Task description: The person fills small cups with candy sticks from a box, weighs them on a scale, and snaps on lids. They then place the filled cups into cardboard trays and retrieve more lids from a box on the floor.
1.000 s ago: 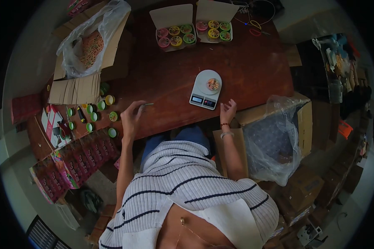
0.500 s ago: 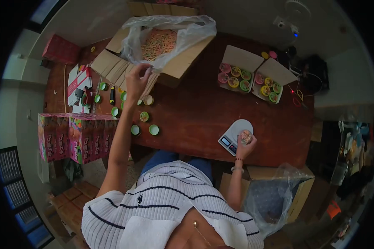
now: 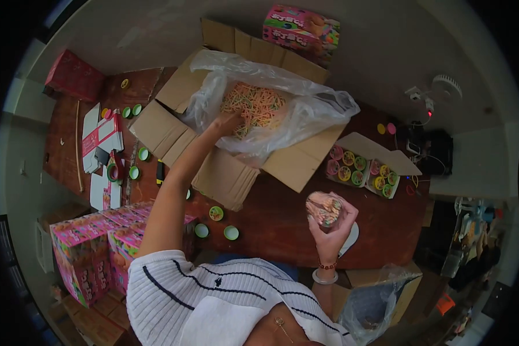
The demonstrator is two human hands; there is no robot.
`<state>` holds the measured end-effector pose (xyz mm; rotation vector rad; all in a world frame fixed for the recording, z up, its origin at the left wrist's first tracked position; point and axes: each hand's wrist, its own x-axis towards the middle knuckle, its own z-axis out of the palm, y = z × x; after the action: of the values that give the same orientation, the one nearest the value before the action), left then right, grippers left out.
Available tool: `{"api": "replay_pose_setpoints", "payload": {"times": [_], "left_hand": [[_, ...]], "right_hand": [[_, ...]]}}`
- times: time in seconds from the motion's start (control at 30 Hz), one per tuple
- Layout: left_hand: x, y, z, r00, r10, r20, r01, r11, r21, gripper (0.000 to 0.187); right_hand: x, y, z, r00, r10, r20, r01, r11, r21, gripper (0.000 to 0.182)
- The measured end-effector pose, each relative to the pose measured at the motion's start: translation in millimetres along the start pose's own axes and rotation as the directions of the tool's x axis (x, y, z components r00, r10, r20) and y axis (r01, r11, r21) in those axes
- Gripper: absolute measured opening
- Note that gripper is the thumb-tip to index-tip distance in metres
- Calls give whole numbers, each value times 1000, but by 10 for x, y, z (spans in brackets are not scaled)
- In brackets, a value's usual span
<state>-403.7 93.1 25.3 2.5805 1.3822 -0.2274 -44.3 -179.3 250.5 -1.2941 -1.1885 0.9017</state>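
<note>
1. The tabletop (image 3: 279, 210) is reddish-brown and spans the scene, bearing the open carton (image 3: 225, 179) at the far side, left of the right hand.
2. The cloudy plastic liner (image 3: 323, 106) spills over the carton's edges; it looks thin, limp and perhaps slippery.
3. The left hand (image 3: 230, 122) reaches into the carton, fingertips among the sticks; I cannot tell whether its grip has closed on any.
4. The right hand (image 3: 335, 233) has its grip wrapped around the clear cup (image 3: 323, 209), raised over the tabletop's near right part.
5. The cup likely handles as light and fairly stiff, perhaps slick, best held round its side wall. It looks see-through, tilted and packed with pastel pieces.
6. The sticks (image 3: 265, 106) are thin, pink-orange with some green, heaped loosely; they are probably brittle, best pinched gently around the middle.
</note>
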Motion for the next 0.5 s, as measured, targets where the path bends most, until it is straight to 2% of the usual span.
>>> {"api": "replay_pose_setpoints", "payload": {"times": [0.03, 0.07, 0.1, 0.13, 0.17, 0.23, 0.27, 0.3, 0.33, 0.37, 0.4, 0.43, 0.47, 0.5], "left_hand": [[124, -88, 147, 997, 69, -28, -69, 998, 5, 48], [202, -160, 236, 997, 67, -29, -67, 998, -5, 48], [255, -207, 325, 998, -16, -66, 7, 992, -126, 46], [282, -228, 399, 991, -102, -89, 77, 966, -248, 44], [198, -184, 268, 991, -104, -87, 78, 963, -258, 44], [-102, -65, -251, 907, -149, -395, -86, 851, -519, 38], [-140, -100, -229, 904, -155, -398, -84, 850, -521, 38], [-183, -141, -196, 867, -292, -404, 4, 814, -581, 35], [-229, -178, -166, 814, -423, -399, 84, 764, -639, 32], [-281, -172, -226, 812, -427, -398, 85, 762, -642, 32], [-346, -136, -356, 806, -494, -327, 75, 632, -771, 32], [-404, -112, -505, 802, -545, -244, 62, 483, -873, 32], [-432, -125, -626, 798, -550, -246, 62, 481, -875, 32], [-452, -143, -716, 826, -549, -126, 108, 373, -921, 31]], "right_hand": [[186, -74, 256, 998, 37, 58, -39, 999, 33, 69], [369, -117, 492, 990, 78, 118, -85, 994, 61, 68], [545, -35, 683, 984, 52, 170, -55, 998, 17, 65], [724, 6, 871, 968, 75, 240, -89, 995, 49, 67], [896, 43, 1056, 947, 91, 308, -122, 989, 81, 69], [1200, 155, 1381, 946, 57, 318, -90, 992, 89, 67], [1314, 297, 1521, 912, 119, 393, -190, 971, 146, 66], [1397, 426, 1654, 867, 175, 466, -293, 936, 195, 66], [1461, 535, 1770, 867, 175, 467, -294, 936, 195, 66], [1525, 628, 1865, 873, 220, 435, -315, 935, 160, 65], [1576, 731, 1939, 877, 266, 400, -339, 933, 123, 64], [1650, 855, 1955, 823, 288, 490, -433, 876, 212, 64], [1702, 933, 2016, 821, 286, 495, -432, 878, 208, 64], [1745, 992, 2066, 853, 263, 452, -354, 926, 130, 63]]}}
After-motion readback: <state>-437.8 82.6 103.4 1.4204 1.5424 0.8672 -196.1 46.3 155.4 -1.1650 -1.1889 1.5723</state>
